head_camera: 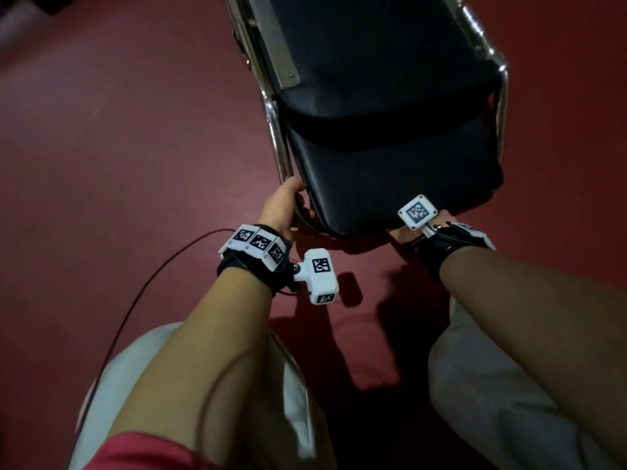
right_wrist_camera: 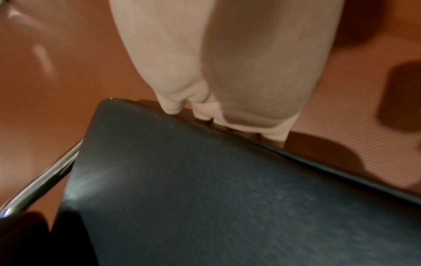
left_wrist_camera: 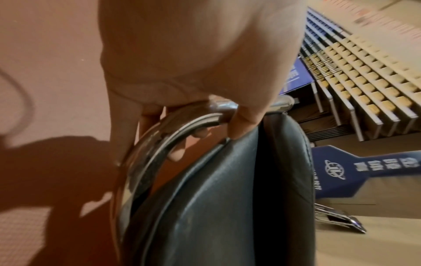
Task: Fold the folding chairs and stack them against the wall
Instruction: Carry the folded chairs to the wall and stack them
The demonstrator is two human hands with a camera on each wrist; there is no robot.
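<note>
Head view: the chair (head_camera: 383,130) stands on the red floor (head_camera: 118,147) before the person, both hands at its near end, presumably to carry it. Left wrist: the left hand (left_wrist_camera: 193,68) curls round the chrome frame (left_wrist_camera: 145,144). Right wrist: the right hand (right_wrist_camera: 232,72) hooks its fingers under the pad (right_wrist_camera: 227,198) edge (fingertips hidden).

Red floor (head_camera: 135,130) w/ folded chair (left_wrist_camera: 337,221) lying flat, far side.

Head camera looking steeply down over both forearms, wrist cameras peering close along the fingers, all three sharing the chair (head_camera: 390,157) padding's near edge.
</note>
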